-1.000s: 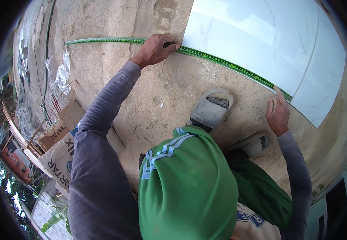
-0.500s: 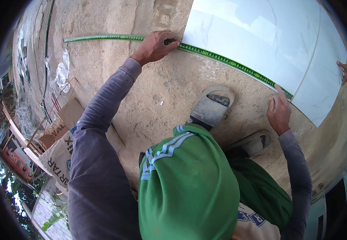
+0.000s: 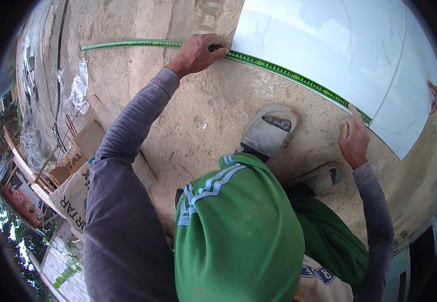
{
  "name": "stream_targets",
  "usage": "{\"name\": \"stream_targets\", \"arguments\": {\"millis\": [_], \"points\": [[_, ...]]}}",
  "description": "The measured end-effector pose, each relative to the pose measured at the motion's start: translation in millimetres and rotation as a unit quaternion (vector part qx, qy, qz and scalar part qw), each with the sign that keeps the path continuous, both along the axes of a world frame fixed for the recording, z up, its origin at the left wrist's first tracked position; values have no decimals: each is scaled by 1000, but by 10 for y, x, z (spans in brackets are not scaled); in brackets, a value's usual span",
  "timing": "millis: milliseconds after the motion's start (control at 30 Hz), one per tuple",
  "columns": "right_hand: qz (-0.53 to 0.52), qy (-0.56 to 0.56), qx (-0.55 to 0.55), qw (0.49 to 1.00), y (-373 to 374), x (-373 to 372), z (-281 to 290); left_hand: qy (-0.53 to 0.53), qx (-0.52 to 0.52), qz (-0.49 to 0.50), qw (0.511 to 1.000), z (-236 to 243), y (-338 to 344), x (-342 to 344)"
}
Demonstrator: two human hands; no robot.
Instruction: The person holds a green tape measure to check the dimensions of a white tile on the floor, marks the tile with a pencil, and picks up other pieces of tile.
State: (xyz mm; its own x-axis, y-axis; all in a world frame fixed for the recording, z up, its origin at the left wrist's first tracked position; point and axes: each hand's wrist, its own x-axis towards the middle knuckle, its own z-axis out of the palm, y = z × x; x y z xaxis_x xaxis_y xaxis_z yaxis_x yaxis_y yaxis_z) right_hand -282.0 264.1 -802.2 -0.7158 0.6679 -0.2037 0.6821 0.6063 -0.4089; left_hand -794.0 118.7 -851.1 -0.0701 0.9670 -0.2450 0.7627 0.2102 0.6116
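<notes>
Green straightedge (image 3: pixel 289 73) with fine black graduation marks along its length. Glossy white tile (image 3: pixel 329 45) with faint grey veining and pale blue reflections. Rough beige-tan concrete floor (image 3: pixel 203 116), mottled. Grey-purple sleeves (image 3: pixel 128 151). Bright green garment (image 3: pixel 238 236) with white double stripes. Grey sandals (image 3: pixel 268 131) with dark straps. Brown cardboard (image 3: pixel 90 138); tan sack (image 3: pixel 70 199) with dark lettering. Translucent white plastic scrap (image 3: pixel 79 88).
</notes>
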Motion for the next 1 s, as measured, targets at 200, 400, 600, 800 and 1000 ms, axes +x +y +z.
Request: {"name": "stream_targets", "arguments": {"millis": [200, 400, 600, 800, 1000], "points": [[-2, 20, -16, 1000, 41, -55, 56, -1, -2, 11, 1000, 57, -58, 18], [-57, 87, 2, 995, 148, 52, 263, 3, 14, -9, 1000, 88, 45, 40], [-320, 108, -212, 917, 582, 471, 460, -42, -2, 46, 998, 147, -53, 107], [-441, 193, -241, 842, 519, 820, 382, -36, -32, 64, 997, 208, 109, 347], [-499, 239, -267, 789, 262, 946, 70, -15, -62, 57, 996, 225, 99, 319]]}}
